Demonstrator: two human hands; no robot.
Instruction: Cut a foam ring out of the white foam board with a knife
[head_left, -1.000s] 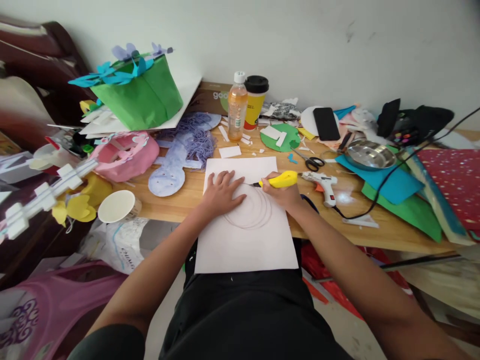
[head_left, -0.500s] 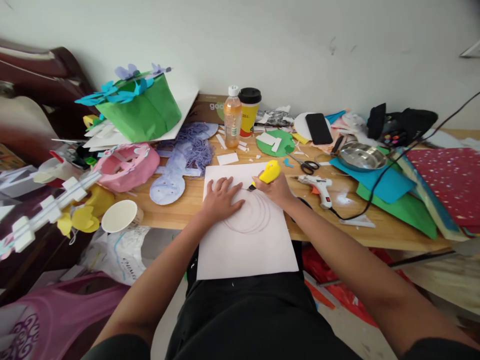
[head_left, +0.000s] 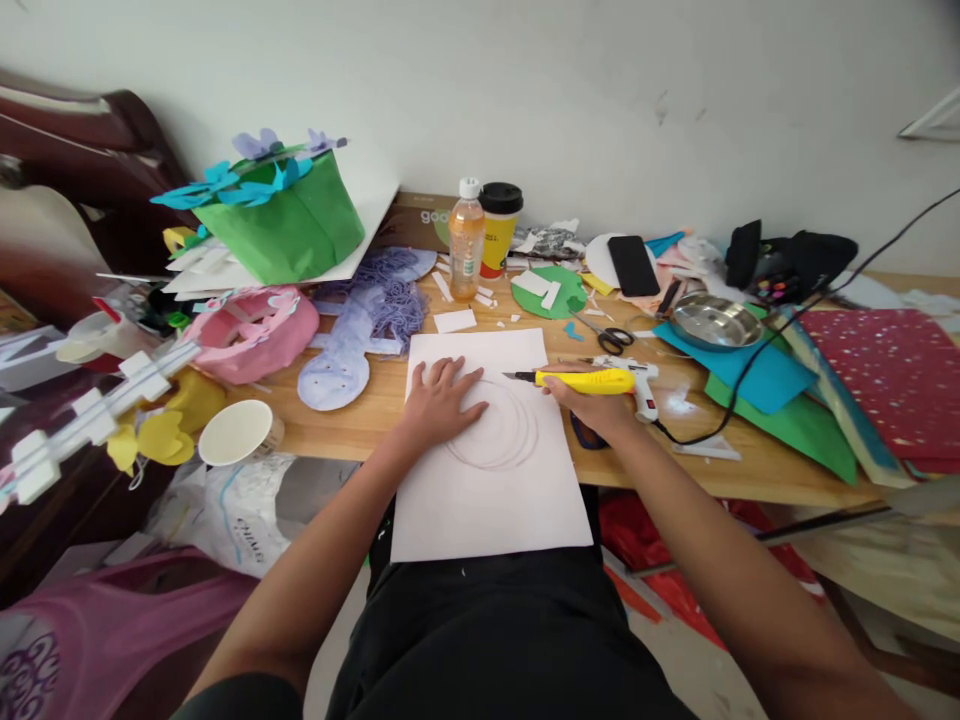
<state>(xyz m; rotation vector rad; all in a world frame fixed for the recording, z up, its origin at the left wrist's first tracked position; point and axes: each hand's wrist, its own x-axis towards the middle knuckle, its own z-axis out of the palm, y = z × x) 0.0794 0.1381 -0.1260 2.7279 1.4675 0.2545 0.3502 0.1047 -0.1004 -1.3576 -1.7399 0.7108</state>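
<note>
The left hand [head_left: 441, 408] lies flat, fingers spread, on a white board [head_left: 487, 515] overhanging the tabletop [head_left: 341, 430], hiding part of the circles [head_left: 502, 428] already drawn; nothing looks cut free. A yellow cutter [head_left: 592, 381], its blade [head_left: 520, 376] touching or not, I can't tell, sits gripped in the right hand [head_left: 598, 410], partly covering the glue gun [head_left: 645, 393].

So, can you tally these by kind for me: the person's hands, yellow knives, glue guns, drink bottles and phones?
Hands: 2 (left hand, right hand)
Yellow knife: 1
Glue gun: 1
Drink bottle: 1
Phone: 1
Total: 6
</note>
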